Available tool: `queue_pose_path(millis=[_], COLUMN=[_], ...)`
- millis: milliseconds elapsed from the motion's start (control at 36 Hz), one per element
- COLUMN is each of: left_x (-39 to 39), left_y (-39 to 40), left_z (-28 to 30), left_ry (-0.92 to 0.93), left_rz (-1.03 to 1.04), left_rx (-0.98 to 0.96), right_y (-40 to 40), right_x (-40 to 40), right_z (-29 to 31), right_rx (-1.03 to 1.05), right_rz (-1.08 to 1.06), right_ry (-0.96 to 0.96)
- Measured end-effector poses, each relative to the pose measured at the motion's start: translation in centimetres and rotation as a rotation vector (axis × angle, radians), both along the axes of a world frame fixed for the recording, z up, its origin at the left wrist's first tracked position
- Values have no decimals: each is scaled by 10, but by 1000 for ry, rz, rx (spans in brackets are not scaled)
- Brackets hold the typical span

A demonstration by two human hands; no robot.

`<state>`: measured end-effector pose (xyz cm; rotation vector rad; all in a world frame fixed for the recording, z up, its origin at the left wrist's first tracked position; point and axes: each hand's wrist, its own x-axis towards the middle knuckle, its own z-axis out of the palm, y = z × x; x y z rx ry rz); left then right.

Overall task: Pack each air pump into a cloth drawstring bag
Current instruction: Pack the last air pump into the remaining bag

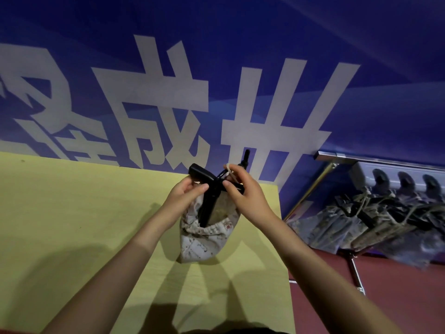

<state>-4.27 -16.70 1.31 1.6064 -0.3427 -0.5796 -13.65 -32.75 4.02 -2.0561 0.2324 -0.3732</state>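
Observation:
A black air pump (pixel 207 206) stands partly inside a patterned cloth drawstring bag (pixel 204 239) held above the yellow table (pixel 84 225). The pump's T-handle and hose stick out of the bag's mouth. My left hand (pixel 186 192) grips the bag's rim on the left beside the handle. My right hand (pixel 243 189) pinches the pale drawstring (pixel 232 175) and the rim on the right, over the pump's hose. The bag's lower part hangs free.
A blue banner with large white characters (pixel 168 104) backs the table. To the right, on a dark red floor (pixel 397 285), lies a pile of several packed bags with pumps (pixel 375 220) under a metal frame (pixel 337 156).

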Motion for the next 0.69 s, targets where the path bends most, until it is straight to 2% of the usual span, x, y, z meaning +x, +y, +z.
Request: queue_pose_path(millis=[139,306,389,472,556,694], left_x=[3,-1,-2,-6,-11,-7], left_y=[17,43,51,53,51,50], left_z=[-12,-39,-39,-36,-39,-42], left_ry=[-35,-71,79,304,385,456], left_rz=[113,161,108,-66,-111,112], left_rx=[32,344,484,533,455,133], right_y=[0,5,8,13,16,17], right_x=[6,16,21,24,25,24], right_z=[0,-7,-7,-7,-9,-11], right_rx=[27,90,143,144,115,110], right_rz=[-13,-41,-58,-53,-44,-46], right_ry=[23,-1,-5,-4,-14,-19])
